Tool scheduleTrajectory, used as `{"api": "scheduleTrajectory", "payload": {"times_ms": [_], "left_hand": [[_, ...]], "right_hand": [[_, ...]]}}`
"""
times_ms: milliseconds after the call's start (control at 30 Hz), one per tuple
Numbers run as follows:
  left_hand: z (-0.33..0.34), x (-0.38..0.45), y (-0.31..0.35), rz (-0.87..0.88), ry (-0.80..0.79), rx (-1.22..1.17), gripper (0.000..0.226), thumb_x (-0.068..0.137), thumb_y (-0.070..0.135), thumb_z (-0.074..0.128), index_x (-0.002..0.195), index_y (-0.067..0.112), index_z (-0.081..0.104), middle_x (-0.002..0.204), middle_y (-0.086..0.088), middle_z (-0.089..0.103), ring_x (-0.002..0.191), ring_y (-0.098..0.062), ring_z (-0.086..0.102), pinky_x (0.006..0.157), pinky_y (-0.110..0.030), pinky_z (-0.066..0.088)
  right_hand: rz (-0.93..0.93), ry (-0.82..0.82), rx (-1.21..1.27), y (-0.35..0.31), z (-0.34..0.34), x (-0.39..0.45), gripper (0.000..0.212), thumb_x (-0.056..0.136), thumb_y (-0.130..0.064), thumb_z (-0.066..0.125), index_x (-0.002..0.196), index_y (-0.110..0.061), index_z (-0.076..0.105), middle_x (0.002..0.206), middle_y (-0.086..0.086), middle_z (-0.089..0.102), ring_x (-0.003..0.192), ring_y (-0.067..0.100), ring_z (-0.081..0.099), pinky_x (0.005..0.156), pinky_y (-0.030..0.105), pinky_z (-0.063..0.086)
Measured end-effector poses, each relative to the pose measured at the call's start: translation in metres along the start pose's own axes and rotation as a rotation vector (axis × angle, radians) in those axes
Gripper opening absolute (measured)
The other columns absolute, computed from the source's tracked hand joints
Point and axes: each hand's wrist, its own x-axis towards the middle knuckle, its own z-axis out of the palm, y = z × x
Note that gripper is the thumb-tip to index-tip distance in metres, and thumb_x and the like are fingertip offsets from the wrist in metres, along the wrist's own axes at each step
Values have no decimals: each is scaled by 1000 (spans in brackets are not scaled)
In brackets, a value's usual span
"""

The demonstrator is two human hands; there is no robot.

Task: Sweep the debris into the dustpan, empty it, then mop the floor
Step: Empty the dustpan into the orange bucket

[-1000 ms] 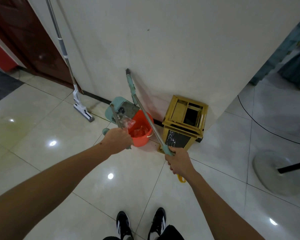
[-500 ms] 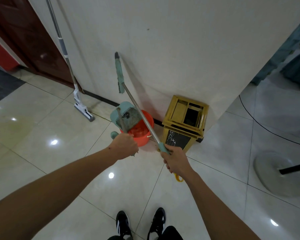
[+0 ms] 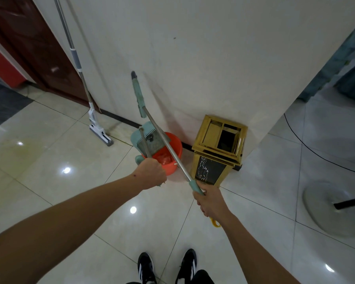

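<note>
A glossy tiled floor (image 3: 59,152) fills the lower frame, meeting a white wall (image 3: 193,48) across the top. At upper left a long mop (image 3: 94,124) leans against that wall, its head on the tiles. Right of centre a gold bin (image 3: 219,148) stands against the wall. Just left of it sits an orange bucket (image 3: 173,149) with clear plastic debris (image 3: 165,158) inside. A teal dustpan (image 3: 150,138) hangs tilted over the bucket's left rim, its mouth towards the bucket. The left hand (image 3: 152,174), at centre, is clenched around the dustpan's upright handle. A broom (image 3: 162,138) slants from centre right up to the wall, its teal grip end raised above the dustpan. The right hand (image 3: 211,200) grasps the broom's teal lower section. Two black shoes (image 3: 166,267) show at the bottom edge.
</note>
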Motion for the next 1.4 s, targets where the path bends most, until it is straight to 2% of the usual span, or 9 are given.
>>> {"api": "scheduleTrajectory", "payload": {"times_ms": [133,300,400,700,800,967,1100,1300,1400], "left_hand": [[2,-2,-7,-43,-20,-51,14,99,15,59,86,11,56,87,-6,66,87,-23,70,75,-33,58],[-2,-2,1,-14,-18,-39,11,99,18,60,101,9,67,78,-4,56,88,-22,70,74,-31,56],[-3,-2,1,-69,-24,-122,14,101,19,58,103,7,65,93,-6,69,92,-23,70,78,-32,56],[8,-8,10,-276,48,-355,17,99,23,60,113,16,67,94,-3,70,88,-22,70,75,-32,56],[10,-18,11,-407,51,-492,19,100,21,59,118,23,65,92,0,68,87,-23,68,73,-34,56],[39,-52,9,-766,142,-786,22,96,20,56,115,31,60,73,5,53,63,-15,56,65,-39,60],[63,-99,25,-1027,292,-956,21,99,23,54,115,29,65,75,4,62,59,-14,58,60,-32,57],[95,-172,76,-1396,374,-1215,16,94,20,61,102,29,72,73,3,66,62,-19,62,64,-37,59],[110,-206,114,-1503,349,-1288,14,94,21,62,101,28,72,74,2,67,65,-21,63,69,-40,60]], "right_hand": [[-8,-1,-16,10,2,-4,40,97,-17,63,137,-19,59,68,4,55,48,9,45,43,22,43],[-44,31,-103,10,-1,-3,37,98,-23,63,135,-21,59,76,4,58,57,9,51,49,19,46],[-22,30,-180,25,-7,-9,40,98,-25,63,136,-16,60,84,7,62,64,12,55,56,22,50],[-7,-4,-136,21,1,-17,33,98,-22,63,130,-15,62,75,4,58,55,10,51,45,14,44],[-27,-38,-87,14,7,-17,26,98,-21,63,124,-17,65,70,4,55,50,10,48,43,18,44],[-44,-64,-38,2,21,-17,8,98,-19,63,105,-20,65,69,6,56,48,10,48,44,23,44],[-95,-119,-9,-8,42,-24,23,98,-14,62,115,-29,64,71,11,57,49,13,48,40,23,44],[-149,-231,-52,-14,83,-40,26,97,-9,60,97,-35,64,65,10,54,49,15,46,43,27,41],[-150,-277,-131,-10,110,-52,27,96,-12,61,115,-31,65,63,8,58,49,15,50,45,27,44]]}}
